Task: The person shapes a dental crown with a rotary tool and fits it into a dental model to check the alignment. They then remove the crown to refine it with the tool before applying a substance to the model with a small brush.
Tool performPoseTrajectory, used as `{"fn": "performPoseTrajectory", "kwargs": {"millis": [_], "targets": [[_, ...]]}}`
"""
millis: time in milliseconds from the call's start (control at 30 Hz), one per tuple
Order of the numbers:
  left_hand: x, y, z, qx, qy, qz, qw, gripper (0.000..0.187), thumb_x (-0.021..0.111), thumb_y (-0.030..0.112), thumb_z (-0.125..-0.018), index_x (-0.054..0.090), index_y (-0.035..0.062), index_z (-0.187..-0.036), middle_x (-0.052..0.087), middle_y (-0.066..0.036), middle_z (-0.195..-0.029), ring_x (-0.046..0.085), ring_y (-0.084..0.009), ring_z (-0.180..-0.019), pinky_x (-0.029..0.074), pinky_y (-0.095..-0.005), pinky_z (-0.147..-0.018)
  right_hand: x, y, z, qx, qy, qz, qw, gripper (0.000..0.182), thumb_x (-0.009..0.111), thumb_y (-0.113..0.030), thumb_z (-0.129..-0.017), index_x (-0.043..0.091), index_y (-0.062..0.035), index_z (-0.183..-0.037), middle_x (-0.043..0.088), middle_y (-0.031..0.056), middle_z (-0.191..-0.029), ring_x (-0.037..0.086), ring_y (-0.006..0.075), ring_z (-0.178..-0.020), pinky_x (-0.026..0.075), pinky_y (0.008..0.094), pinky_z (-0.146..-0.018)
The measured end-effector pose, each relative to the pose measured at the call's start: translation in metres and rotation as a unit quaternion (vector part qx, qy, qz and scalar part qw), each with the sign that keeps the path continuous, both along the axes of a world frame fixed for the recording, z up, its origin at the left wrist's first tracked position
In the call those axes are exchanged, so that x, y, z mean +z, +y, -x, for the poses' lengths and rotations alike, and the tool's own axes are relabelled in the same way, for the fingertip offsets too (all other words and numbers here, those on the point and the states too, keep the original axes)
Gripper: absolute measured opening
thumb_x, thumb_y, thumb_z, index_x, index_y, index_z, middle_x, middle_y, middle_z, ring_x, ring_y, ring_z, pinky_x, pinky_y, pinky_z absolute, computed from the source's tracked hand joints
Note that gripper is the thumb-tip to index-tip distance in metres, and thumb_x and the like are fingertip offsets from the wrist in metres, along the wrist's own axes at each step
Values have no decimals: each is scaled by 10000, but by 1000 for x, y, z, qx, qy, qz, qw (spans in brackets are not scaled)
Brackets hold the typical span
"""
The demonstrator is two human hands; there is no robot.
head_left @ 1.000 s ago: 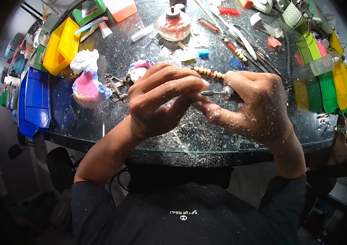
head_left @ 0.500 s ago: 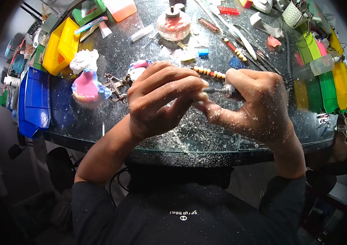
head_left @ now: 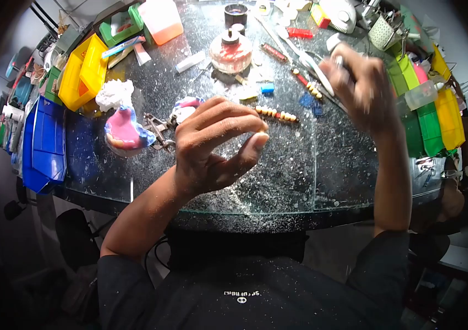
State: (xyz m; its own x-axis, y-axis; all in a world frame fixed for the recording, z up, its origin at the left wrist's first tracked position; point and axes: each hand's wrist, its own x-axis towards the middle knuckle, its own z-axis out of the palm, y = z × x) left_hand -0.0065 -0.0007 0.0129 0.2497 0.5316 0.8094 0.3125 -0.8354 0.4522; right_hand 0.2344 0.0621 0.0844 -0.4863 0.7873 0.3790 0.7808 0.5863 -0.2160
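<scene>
My left hand (head_left: 220, 146) is raised over the dusty bench, thumb and fingertips pinched on a small pale piece, apparently a denture tooth (head_left: 264, 127). Up at the right, my right hand (head_left: 363, 91) is smeared by motion. Its fingers are curled round a rotary handpiece (head_left: 339, 59), of which only a bit of metal shows. Beyond my left fingertips lies a strip of denture teeth (head_left: 278, 114) on red wax. Left of that hand stands a dental model (head_left: 124, 129) with pink wax and blue edges, beside a metal articulator (head_left: 159, 131).
A glass burner (head_left: 231, 55) stands at the back centre. Yellow (head_left: 82, 74) and blue bins (head_left: 45, 143) line the left, green bins (head_left: 431, 129) the right. A second tooth strip (head_left: 306, 85) and long tools lie near my right hand. White shavings cover the bench front (head_left: 245, 192).
My right hand has swung up and right with the handpiece, away from the left fingertips where its metal tip was. My left hand stays nearly in place, still pinching.
</scene>
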Motion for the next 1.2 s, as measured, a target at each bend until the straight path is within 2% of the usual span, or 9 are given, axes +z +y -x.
{"fn": "performPoseTrajectory", "kwargs": {"millis": [100, 167, 300, 500, 567, 700, 833, 1067, 1200], "targets": [[0, -1, 2, -20, -12, 27, 999, 94, 700, 6, -737, 691, 25, -829, 682, -102, -798, 651, -215, -732, 507, -306, -656, -19, 93, -48, -109, 13, -11, 994, 329, 541, -316, -930, 606, -30, -1082, 642, 243, -951, 628, 424, -807, 507, 485, -762], [0, -2, 3, -36, -16, 61, 997, 105, 677, 35, -765, 707, 8, -861, 690, -123, -829, 650, -214, -730, 498, -314, -685, -34, 143, -75, -15, 8, -62, 998, 346, 523, -310, -937, 600, -40, -1140, 620, 252, -1070, 603, 444, -916, 472, 478, -851], [1, -4, 3, -77, -61, 147, 984, 95, 666, 35, -790, 702, -15, -863, 691, -134, -835, 659, -196, -748, 507, -291, -693, -86, 198, -111, -12, -37, -17, 999, 361, 530, -342, -937, 608, -97, -1190, 597, 220, -1134, 554, 385, -1085, 439, 434, -925], [-1, -10, 2, -147, -89, 254, 952, 124, 669, 121, -879, 674, -3, -874, 658, -61, -779, 568, -96, -680, 424, -243, -596, -72, 143, -81, -45, -15, -192, 980, 333, 611, -272, -918, 605, -56, -1171, 587, 156, -1072, 608, 297, -976, 470, 357, -849], [5, -15, 3, -159, -86, 322, 929, 164, 665, 159, -904, 672, -3, -879, 640, -42, -758, 549, -72, -679, 423, -234, -601, -47, 107, -63, -94, 132, 8, 987, 213, 590, -197, -942, 608, -18, -1057, 589, 116, -1055, 621, 221, -924, 484, 300, -780], [13, -33, 9, -177, -137, 411, 884, 200, 651, 189, -923, 663, -8, -888, 627, -20, -761, 541, -50, -721, 436, -214, -626, -19, -26, 29, 142, 327, 214, 910, 112, 604, -119, -920, 601, -27, -985, 607, 100, -973, 630, 161, -808, 521, 305, -720], [0, -57, 19, -198, -199, 394, 875, 160, 641, 133, -923, 643, -26, -943, 639, -42, -811, 572, -70, -766, 459, -221, -669, -29, -78, 67, 288, 240, 147, 915, 245, 688, -48, -832, 667, -53, -1076, 629, 99, -968, 640, 170, -817, 545, 305, -700], [-7, -89, 41, -138, -288, 361, 876, 141, 698, 140, -880, 675, 0, -885, 659, -48, -770, 569, -61, -686, 448, -210, -605, -31, -100, 98, 289, 309, 173, 889, 240, 763, 3, -747, 706, -44, -976, 658, 103, -889, 668, 171, -785, 546, 284, -653], [-9, -94, 57, -10, -257, 200, 946, 168, 741, 162, -843, 658, 23, -890, 655, -57, -785, 578, -109, -671, 433, -225, -595, -42, -103, 113, 263, 380, 217, 860, 167, 761, 1, -753, 656, -16, -881, 662, 100, -901, 675, 156, -794, 550, 277, -664]]}}
